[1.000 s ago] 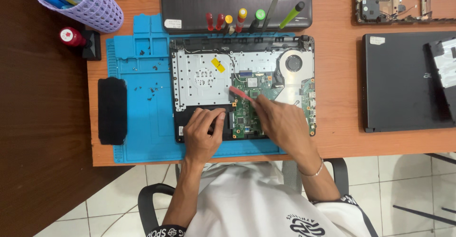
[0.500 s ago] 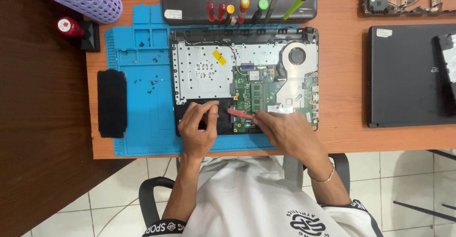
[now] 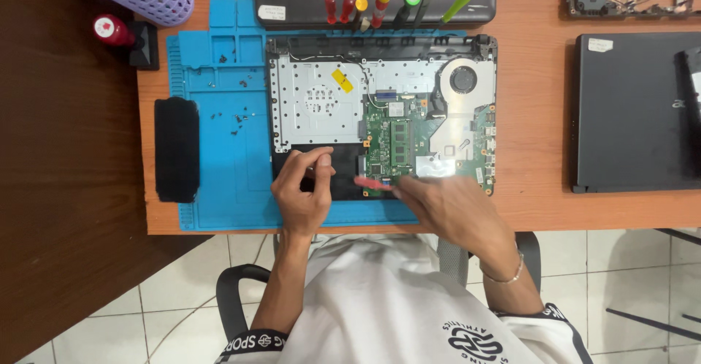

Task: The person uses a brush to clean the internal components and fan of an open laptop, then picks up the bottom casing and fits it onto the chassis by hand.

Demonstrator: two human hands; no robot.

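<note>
Your opened laptop base [image 3: 380, 116] lies flat on blue mat, bottom cover off: silver shield plate left, green circuit board centre, round fan far right, empty black bay at near left edge. Your red-handled tool [image 3: 374, 183] lies almost level over board's near edge.

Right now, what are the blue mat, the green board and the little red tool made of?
The blue mat looks like soft matte rubber or silicone, with moulded trays holding tiny screws. The green board seems to be hard circuit board, slightly glossy, dotted with chips. The red tool in the right hand looks like smooth plastic, though it is too small to be sure.
</note>
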